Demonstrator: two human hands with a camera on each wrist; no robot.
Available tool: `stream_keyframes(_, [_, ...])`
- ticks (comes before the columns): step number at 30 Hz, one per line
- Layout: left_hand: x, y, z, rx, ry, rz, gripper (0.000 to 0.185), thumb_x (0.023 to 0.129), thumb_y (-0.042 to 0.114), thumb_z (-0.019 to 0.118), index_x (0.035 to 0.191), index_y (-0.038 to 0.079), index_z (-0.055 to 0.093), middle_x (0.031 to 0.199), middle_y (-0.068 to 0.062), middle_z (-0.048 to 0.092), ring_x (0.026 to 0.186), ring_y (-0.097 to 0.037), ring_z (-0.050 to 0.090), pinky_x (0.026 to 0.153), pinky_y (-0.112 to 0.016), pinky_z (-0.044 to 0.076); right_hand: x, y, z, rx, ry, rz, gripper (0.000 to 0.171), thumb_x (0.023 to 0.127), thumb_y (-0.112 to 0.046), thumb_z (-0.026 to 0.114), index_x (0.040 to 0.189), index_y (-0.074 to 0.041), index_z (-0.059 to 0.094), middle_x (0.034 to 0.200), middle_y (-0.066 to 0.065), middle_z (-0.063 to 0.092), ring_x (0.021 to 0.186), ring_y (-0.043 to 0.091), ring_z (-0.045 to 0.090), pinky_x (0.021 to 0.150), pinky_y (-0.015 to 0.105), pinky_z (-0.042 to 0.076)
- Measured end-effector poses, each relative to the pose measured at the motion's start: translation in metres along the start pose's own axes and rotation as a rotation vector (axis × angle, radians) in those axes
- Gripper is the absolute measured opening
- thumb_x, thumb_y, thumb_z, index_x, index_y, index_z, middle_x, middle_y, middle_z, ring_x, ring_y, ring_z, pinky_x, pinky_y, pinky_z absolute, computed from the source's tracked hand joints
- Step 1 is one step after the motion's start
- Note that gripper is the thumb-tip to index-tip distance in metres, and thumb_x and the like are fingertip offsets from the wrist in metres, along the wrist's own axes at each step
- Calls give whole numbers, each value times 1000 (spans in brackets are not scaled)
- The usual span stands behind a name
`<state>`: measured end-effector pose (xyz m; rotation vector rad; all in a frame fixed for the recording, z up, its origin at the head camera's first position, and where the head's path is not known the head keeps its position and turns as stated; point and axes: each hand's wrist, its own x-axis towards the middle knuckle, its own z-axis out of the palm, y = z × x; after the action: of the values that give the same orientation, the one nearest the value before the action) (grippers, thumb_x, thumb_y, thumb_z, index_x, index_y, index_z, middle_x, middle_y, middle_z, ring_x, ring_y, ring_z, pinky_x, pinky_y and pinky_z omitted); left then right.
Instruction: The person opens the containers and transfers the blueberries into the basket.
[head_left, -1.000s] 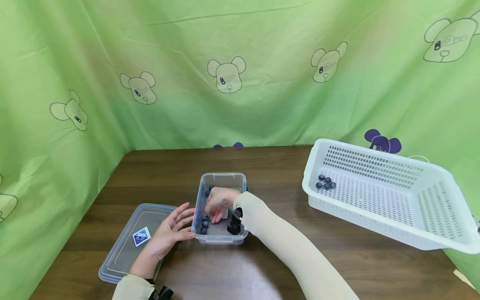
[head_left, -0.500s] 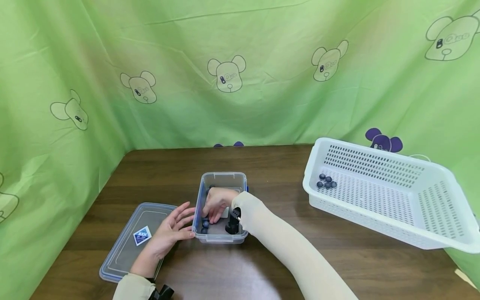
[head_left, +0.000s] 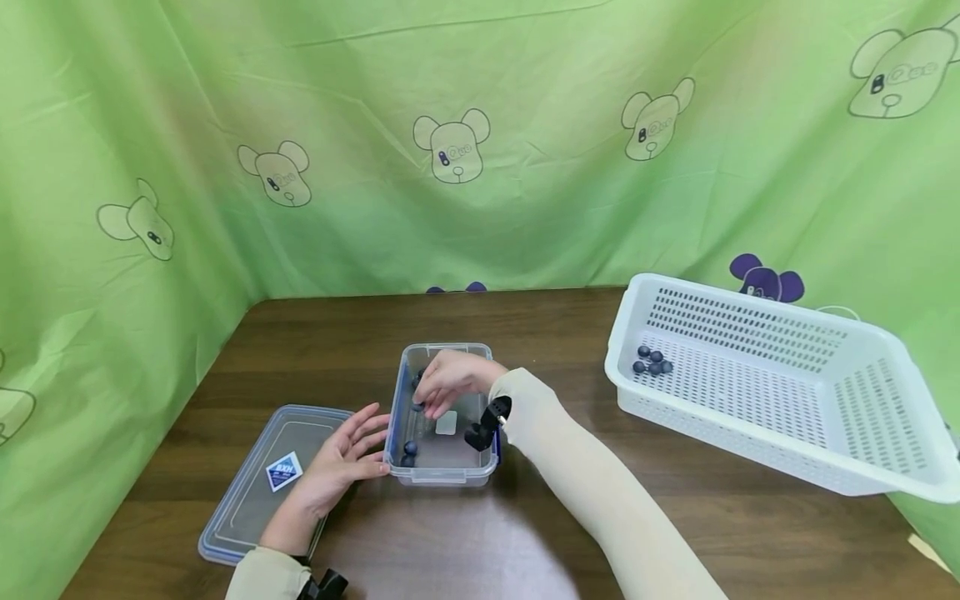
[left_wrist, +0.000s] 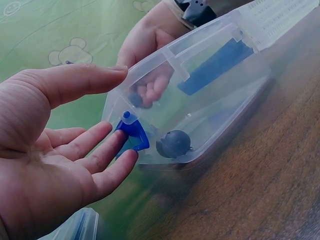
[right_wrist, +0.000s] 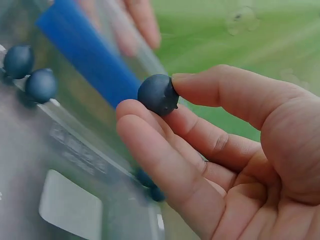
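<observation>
A round dark blueberry (right_wrist: 158, 95) is pinched between the thumb and fingers of my right hand (head_left: 456, 379), inside the clear plastic container (head_left: 441, 477). Several other blueberries (right_wrist: 41, 85) lie on the container's floor along its left side, some near the front corner and some near the back. My left hand (head_left: 341, 467) is at the container's left wall, fingers spread and loosely bent, the tips touching or very near it. In the left wrist view those fingers are by a blue clip (left_wrist: 133, 132) on the wall.
A clear lid (head_left: 258, 500) with a blue rim and a label lies left of the container, partly under my left forearm. At the right stands a white perforated basket (head_left: 847, 475) with several blueberries (head_left: 655, 357) in its left end. A green curtain (head_left: 525, 233) hangs behind the table.
My right hand has risen from the container's floor and shifted slightly back and right, with a blueberry now visible between its fingers. The left hand has stayed in place.
</observation>
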<state>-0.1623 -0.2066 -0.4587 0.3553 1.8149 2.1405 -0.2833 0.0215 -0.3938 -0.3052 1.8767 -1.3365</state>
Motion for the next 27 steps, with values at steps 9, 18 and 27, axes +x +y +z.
stream_keyframes(9, [2, 0, -1, -15, -6, 28, 97, 79, -11, 74, 154, -10, 12, 150, -37, 26, 117, -7, 55, 97, -26, 48, -35, -10, -47, 46, 93, -76, 24, 91, 4, 63, 110, 19, 63, 74, 16, 71, 64, 20, 70, 76, 40, 59])
stream_keyframes(18, [1, 0, -1, -4, -2, 16, 96, 80, -11, 74, 154, -9, 13, 151, -36, 27, 119, -8, 55, 97, -26, 48, -77, -2, -103, 40, 167, -148, 28, 94, 1, 60, 114, 21, 60, 89, 20, 72, 76, 24, 72, 82, 42, 57])
stream_keyframes(27, [0, 0, 0, -2, 15, -7, 96, 79, -10, 75, 154, -8, 14, 151, -34, 28, 121, -12, 54, 97, -27, 48, -120, 11, -154, 142, 240, -152, 19, 98, 1, 54, 108, 12, 65, 92, 13, 72, 85, 26, 72, 82, 36, 57])
